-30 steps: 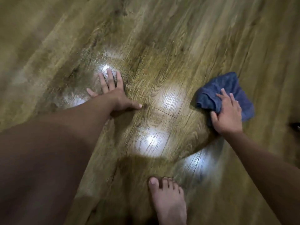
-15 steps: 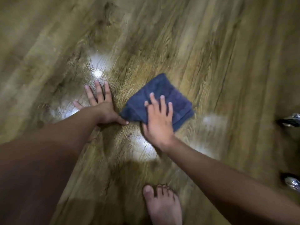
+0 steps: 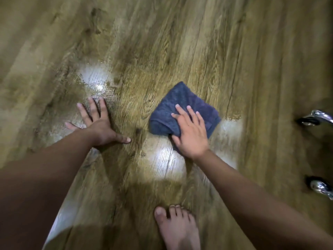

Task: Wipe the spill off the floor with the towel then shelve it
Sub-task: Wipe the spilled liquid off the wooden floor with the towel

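Head view: right hand (image 3: 191,134) presses the folded blue towel (image 3: 183,110) flat-fingered on the floor (image 3: 234,51), right of centre; left hand (image 3: 100,127) braces, spread open. Better to sweep left with even pressure toward the wet sheen (image 3: 93,78) far-left

A wood-grain plank floor (image 3: 180,51) carries everything. A folded dark blue towel (image 3: 182,105) lies on it. Left of the towel, a glossy wet patch (image 3: 93,78), probably the spill. Right of it, two chrome casters (image 3: 314,118). Below it, a bare foot (image 3: 177,230).
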Tool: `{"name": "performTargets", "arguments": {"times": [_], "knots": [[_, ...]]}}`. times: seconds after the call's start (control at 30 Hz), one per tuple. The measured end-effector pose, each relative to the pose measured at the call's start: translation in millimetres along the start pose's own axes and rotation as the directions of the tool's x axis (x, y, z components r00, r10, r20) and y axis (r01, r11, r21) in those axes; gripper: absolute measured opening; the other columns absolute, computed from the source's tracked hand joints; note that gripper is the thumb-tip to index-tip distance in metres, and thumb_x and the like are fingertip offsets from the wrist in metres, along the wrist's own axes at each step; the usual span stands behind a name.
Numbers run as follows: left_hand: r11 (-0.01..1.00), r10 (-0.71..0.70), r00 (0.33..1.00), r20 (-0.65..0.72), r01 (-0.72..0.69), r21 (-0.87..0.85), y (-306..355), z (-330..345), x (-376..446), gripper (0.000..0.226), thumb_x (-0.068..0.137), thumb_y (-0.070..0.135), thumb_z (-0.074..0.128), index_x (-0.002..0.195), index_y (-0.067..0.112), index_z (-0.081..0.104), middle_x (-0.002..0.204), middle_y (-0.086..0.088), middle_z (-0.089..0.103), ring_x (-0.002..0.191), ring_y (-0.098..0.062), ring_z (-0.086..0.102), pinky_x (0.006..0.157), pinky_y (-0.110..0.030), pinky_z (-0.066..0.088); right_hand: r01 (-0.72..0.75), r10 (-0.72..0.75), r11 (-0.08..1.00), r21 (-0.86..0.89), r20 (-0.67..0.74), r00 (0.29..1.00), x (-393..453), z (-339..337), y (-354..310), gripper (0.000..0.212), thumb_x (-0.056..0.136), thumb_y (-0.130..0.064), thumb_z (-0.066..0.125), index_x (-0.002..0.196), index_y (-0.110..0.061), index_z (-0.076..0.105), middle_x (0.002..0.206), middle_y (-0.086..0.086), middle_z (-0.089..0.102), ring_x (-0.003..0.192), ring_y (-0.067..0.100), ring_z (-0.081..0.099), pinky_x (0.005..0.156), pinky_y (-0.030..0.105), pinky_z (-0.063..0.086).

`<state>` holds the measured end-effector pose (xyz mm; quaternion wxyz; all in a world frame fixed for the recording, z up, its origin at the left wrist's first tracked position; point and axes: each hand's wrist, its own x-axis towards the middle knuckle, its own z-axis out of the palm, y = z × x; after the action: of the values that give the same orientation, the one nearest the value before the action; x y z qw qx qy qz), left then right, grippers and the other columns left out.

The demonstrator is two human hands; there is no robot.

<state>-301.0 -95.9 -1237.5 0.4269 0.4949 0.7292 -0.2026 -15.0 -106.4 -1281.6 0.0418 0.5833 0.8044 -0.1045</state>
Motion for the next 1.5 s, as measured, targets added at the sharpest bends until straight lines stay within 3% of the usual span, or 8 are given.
{"name": "performTargets", "arguments": {"times": [0.2,0.47,0.6,0.77,1.13,1.23,1.37,1.5], "knots": [[1.000,0.013,1.000,0.009,-0.013,-0.016,-1.0,-0.6,-1.3,0.166,0.050,0.074,0.084,0.141,0.030,-0.047,0.141,0.000,-0.061,0.134,-0.034,-0.051,0.102,-0.081,-0.012,-0.305,0.316,0.946,0.112,-0.101,0.943,36.7,-13.9,57.3,0.080,0.083,-0.041,0.059,0.154,-0.024,0.028,0.166,0.001,0.019,0.151,0.031,0.020,0.122,0.050,0.017],[0.998,0.039,0.999,0.024,-0.037,-0.058,-3.8,-1.5,4.4,0.166,0.053,0.071,0.086,0.139,0.028,-0.049,0.138,-0.001,-0.063,0.129,-0.035,-0.056,0.097,-0.081,-0.019,-0.668,0.700,0.702,0.248,-0.062,0.712,140.7,-28.2,39.1,0.067,0.097,-0.033,0.051,0.158,-0.026,0.022,0.169,0.001,0.007,0.154,0.035,0.002,0.122,0.057,0.003],[0.997,0.029,0.999,0.019,-0.028,-0.067,-3.8,-0.5,7.9,0.166,0.052,0.071,0.086,0.139,0.028,-0.049,0.138,0.000,-0.064,0.129,-0.035,-0.056,0.096,-0.081,-0.020,-0.562,0.590,0.798,0.216,-0.093,0.802,143.3,-26.1,3.0,0.066,0.096,-0.029,0.051,0.157,-0.025,0.025,0.169,0.001,0.008,0.154,0.036,0.002,0.122,0.059,0.003],[0.997,0.029,1.000,0.006,-0.028,-0.073,-4.2,1.5,8.9,0.168,0.050,0.071,0.086,0.138,0.029,-0.050,0.137,0.002,-0.065,0.128,-0.034,-0.056,0.097,-0.081,-0.019,-0.123,0.128,0.990,0.071,-0.071,0.989,89.3,-11.0,-63.0,0.075,0.087,-0.028,0.060,0.155,-0.024,0.028,0.168,0.000,0.010,0.154,0.034,0.006,0.123,0.056,0.005],[0.999,0.021,1.000,0.011,-0.020,-0.027,-6.1,1.1,10.3,0.164,0.054,0.071,0.085,0.137,0.030,-0.051,0.137,0.001,-0.065,0.130,-0.034,-0.055,0.100,-0.082,-0.013,0.451,-0.445,0.879,-0.157,0.075,0.892,-29.5,11.9,-12.8,0.082,0.076,-0.042,0.062,0.152,-0.023,0.038,0.166,0.002,0.022,0.152,0.032,0.019,0.121,0.053,0.017],[0.999,0.023,1.000,0.021,-0.022,-0.044,-7.5,-0.3,10.2,0.160,0.058,0.071,0.083,0.136,0.033,-0.051,0.134,0.002,-0.066,0.129,-0.033,-0.055,0.101,-0.081,-0.016,0.437,-0.428,0.887,-0.152,0.087,0.900,-12.2,-3.6,27.2,0.081,0.071,-0.042,0.046,0.149,-0.023,0.039,0.164,0.002,0.027,0.151,0.031,0.024,0.120,0.051,0.019],[0.997,0.020,1.000,-0.009,-0.021,-0.080,-7.7,2.2,11.8,0.148,0.066,0.071,0.077,0.140,0.038,-0.046,0.139,0.005,-0.061,0.133,-0.030,-0.052,0.103,-0.080,-0.017,0.115,-0.112,0.992,-0.048,0.057,0.992,25.7,-19.5,81.6,0.074,0.076,-0.035,0.048,0.148,-0.025,0.038,0.164,0.001,0.028,0.151,0.032,0.023,0.121,0.053,0.020],[0.991,0.038,0.997,-0.062,-0.046,-0.125,-7.1,6.2,13.3,0.127,0.078,0.063,0.066,0.146,0.039,-0.038,0.146,0.006,-0.055,0.136,-0.029,-0.049,0.103,-0.079,-0.018,-0.156,0.156,0.987,0.022,-0.007,0.988,71.7,-37.0,117.6,0.071,0.088,-0.020,0.062,0.152,-0.023,0.032,0.166,0.003,0.021,0.152,0.034,0.018,0.122,0.053,0.017]]}}
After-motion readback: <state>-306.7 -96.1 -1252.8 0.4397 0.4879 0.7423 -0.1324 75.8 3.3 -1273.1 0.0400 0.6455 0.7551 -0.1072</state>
